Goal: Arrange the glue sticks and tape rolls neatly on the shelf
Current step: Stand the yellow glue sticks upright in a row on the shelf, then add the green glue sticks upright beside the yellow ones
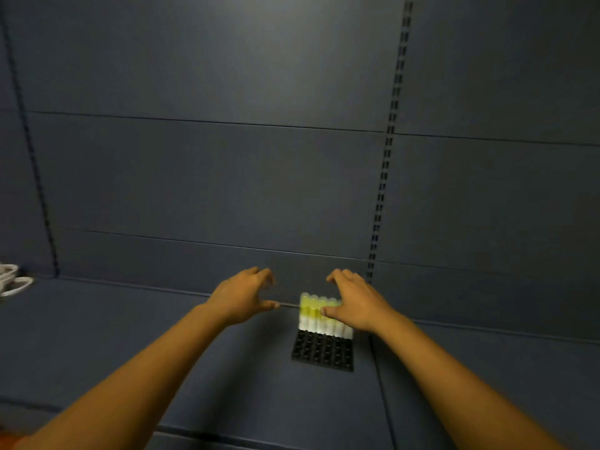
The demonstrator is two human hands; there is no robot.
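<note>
Shelf [130, 336]: dark blue-grey board, running the full width, bare across its left and near parts; a seam crosses it front to back just right of the tray.

Far left edge: white looped items [11, 280], blurred and cut off by the frame, lying on the shelf well apart from both hands.

Back panel [211, 173]: same dark colour, meeting the shelf at a straight line behind the hands, with horizontal seams.

Left hand [242, 295]: above the shelf near the back line, fingers spread and loosely curled, holding nothing, apart from the glue sticks with bare shelf between.

Glue sticks [316, 315]: a tight block with white bodies and yellow-green upper parts, standing in the far rows of the tray, near the back panel.

Tray [323, 352]: black, with rows of round sockets; its near rows are unfilled.

Right hand [354, 302]: over the right side of the block, thumb touching the sticks, fingers arched wide over the far side; whether they grip cannot be told.

Slotted upright [386, 164]: rises in the back panel just behind the right hand.
</note>
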